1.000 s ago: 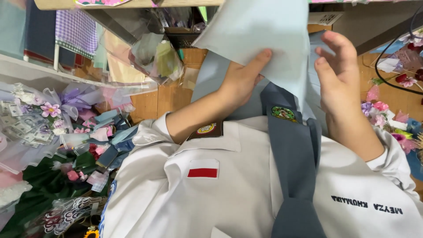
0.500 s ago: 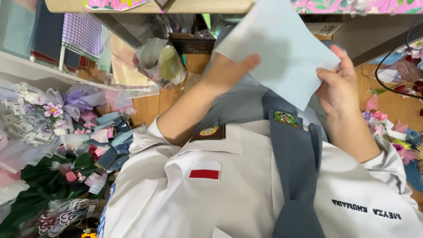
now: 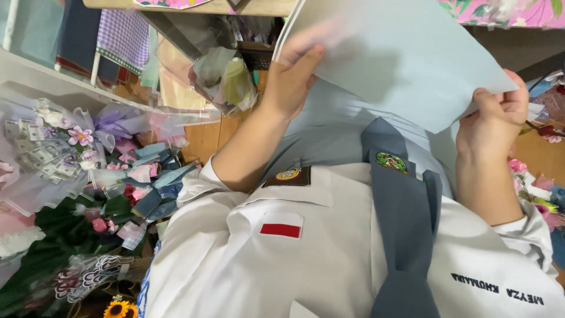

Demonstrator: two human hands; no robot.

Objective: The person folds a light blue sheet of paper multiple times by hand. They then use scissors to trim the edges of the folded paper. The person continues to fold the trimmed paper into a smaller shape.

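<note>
I hold a large light blue sheet of paper point(image 3: 406, 65) up in front of me with both hands. My left hand point(image 3: 291, 76) grips its left edge, fingers behind the sheet and thumb on the front. My right hand point(image 3: 493, 123) pinches the sheet's lower right corner. Below the hands are my white shirt point(image 3: 329, 259) and grey tie point(image 3: 403, 218). More pale blue-grey sheet material point(image 3: 329, 138) lies beneath the raised paper, over my lap.
Wrapped flower bouquets point(image 3: 65, 147) with purple and pink ribbons crowd the left side, with a sunflower point(image 3: 118, 308) at the bottom left. Folded fabrics point(image 3: 118, 41) hang at the upper left. Pink flowers point(image 3: 538, 194) lie on the wooden floor at right.
The blue sheet has been lifted and spread wider toward me, and now covers more of the view. My left hand rose with its edge; my right hand shifted out to the right corner.
</note>
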